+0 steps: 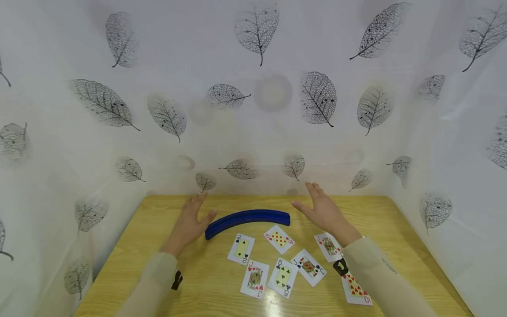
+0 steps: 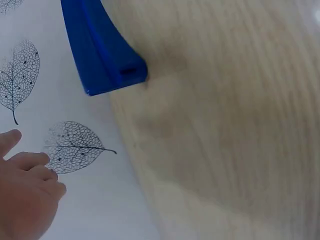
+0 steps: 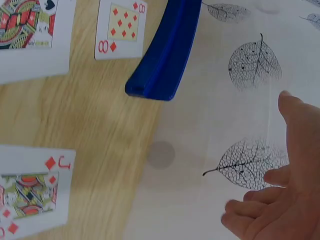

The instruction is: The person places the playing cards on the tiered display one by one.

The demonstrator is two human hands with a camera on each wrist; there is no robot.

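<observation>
Table (image 1: 119, 273): wooden, leaf-print sheet (image 1: 273, 141) behind
Blue card holder (image 1: 250, 215): between your left grip (image 1: 189, 225) and right grip (image 1: 325, 212)
Both grips: wide

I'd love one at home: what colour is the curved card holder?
The curved card holder is deep blue; it shows best, whole, in the head view.

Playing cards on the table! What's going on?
A person's open left hand is near one end of a curved blue card holder, the open right hand near the other; neither grips anything. No cards stand in the holder. At least seven playing cards, including the eight of diamonds, lie face up on the wooden table.
</observation>
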